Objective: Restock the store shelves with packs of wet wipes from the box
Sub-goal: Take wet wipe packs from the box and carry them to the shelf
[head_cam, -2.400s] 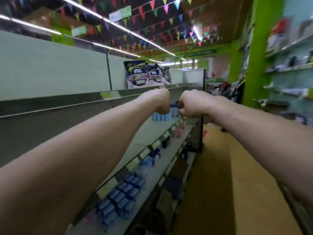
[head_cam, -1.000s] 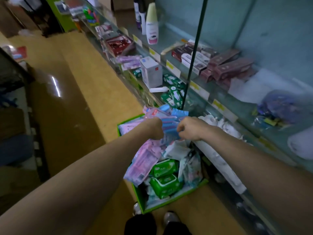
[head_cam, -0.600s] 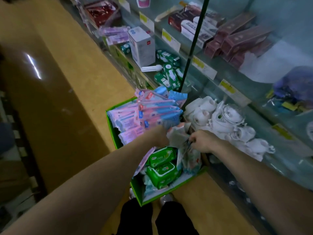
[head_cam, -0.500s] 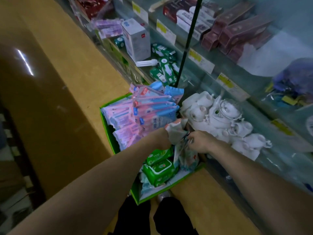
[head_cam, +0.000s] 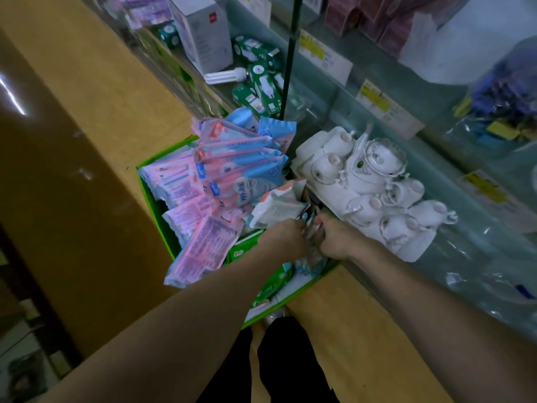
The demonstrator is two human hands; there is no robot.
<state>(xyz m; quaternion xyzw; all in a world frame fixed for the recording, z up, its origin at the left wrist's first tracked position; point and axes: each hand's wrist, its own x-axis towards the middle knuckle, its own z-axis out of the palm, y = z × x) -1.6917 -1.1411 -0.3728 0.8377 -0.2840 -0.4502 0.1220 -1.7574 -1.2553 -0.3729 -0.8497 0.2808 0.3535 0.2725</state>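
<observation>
A green cardboard box [head_cam: 163, 154] stands on the floor against the shelf, stuffed with pink and blue packs of wet wipes [head_cam: 238, 173] and green packs [head_cam: 243, 251] lower down. Both my hands reach into its right side. My left hand [head_cam: 283, 238] is curled round a pale white-and-orange pack [head_cam: 276, 207] that sticks up. My right hand [head_cam: 334, 239] grips a crumpled bluish pack [head_cam: 311, 254] wedged between the two hands. Fingertips are hidden among the packs.
A white porcelain tea set [head_cam: 369, 181] sits on the bottom shelf right beside the box. Green light-bulb boxes [head_cam: 261, 85] and a white carton [head_cam: 203, 33] fill the shelf beyond, behind a green upright post [head_cam: 289, 62]. My dark-trousered legs [head_cam: 290, 359] stand at the box's near edge.
I turned from the opposite shelf to the box on the floor. Both hands dropped lower into its right side and closed on packs there; the view moved closer.
</observation>
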